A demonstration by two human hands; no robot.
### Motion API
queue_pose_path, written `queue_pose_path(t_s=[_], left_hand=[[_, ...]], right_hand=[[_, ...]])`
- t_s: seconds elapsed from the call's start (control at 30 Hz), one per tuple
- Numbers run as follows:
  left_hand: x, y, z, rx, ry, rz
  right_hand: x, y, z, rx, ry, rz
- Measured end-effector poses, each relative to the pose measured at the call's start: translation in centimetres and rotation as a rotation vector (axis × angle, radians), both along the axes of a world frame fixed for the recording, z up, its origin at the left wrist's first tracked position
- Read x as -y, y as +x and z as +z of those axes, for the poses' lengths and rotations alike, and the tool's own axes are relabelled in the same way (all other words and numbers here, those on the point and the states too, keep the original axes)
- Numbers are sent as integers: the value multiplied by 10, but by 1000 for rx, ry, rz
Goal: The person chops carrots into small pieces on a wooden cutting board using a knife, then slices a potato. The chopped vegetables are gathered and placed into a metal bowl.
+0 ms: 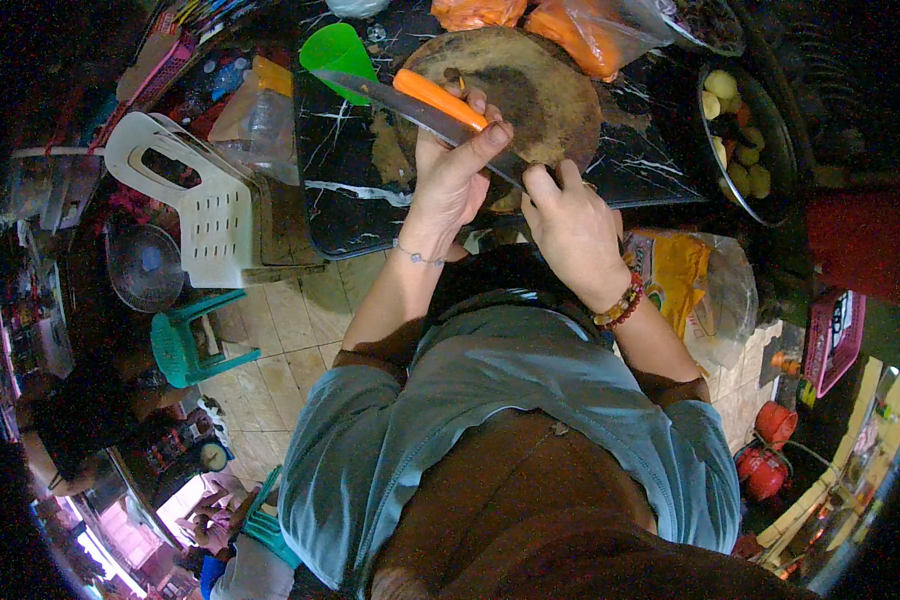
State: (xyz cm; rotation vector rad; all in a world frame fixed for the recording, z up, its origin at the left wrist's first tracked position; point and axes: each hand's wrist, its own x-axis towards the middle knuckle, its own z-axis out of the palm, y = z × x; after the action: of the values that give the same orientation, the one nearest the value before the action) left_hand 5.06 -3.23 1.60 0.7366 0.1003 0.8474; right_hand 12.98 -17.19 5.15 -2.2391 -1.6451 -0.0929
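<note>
My left hand (461, 154) grips a carrot (439, 99) at its near end, the thumb lying along it. The carrot is bright orange and points up to the left. My right hand (570, 214) is closed around the handle of a large kitchen knife (412, 112); the handle is mostly hidden by my fingers. The blade runs diagonally up to the left, beside the carrot and over my left hand's palm. Both are held above a round wooden chopping board (555, 105) with a dark, worn middle. A green plastic container (341, 56) lies behind the blade's tip.
The board rests on a black marble-patterned table (345, 165). Orange-filled plastic bags (570, 37) lie at its far side. To the right a metal bowl (765, 214) holds peeled vegetables (742, 150). A white plastic chair (217, 210) and a green stool (176, 349) stand left; people sit behind.
</note>
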Motion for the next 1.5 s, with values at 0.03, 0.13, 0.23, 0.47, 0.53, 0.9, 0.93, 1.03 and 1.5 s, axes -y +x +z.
queue_pose_path(t_s=[0.03, 0.13, 0.23, 0.47, 0.53, 0.9, 0.93, 1.03, 1.5], left_hand=[[0, 1, 0, -10, -16, 10], [2, 2, 0, -25, -33, 32], [3, 3, 2, -26, -28, 44], [5, 2, 12, -50, -65, 34], [5, 1, 13, -58, -53, 32], [5, 0, 15, -129, 39, 106], [2, -3, 16, -131, 94, 91], [0, -2, 20, -145, 85, 90], [7, 12, 30, -421, 153, 235]], right_hand=[[0, 0, 0, -6, 5, 0], [1, -1, -1, -12, 1, -6], [1, -2, 0, -7, -29, -17], [1, -5, 6, -63, -60, -26], [2, -6, 7, -88, -67, -38], [-1, -7, 2, -188, -40, -82], [-1, -7, 2, -198, -58, -77], [-1, -7, 0, -198, -24, -69], [-4, -7, -9, -290, 6, -89]])
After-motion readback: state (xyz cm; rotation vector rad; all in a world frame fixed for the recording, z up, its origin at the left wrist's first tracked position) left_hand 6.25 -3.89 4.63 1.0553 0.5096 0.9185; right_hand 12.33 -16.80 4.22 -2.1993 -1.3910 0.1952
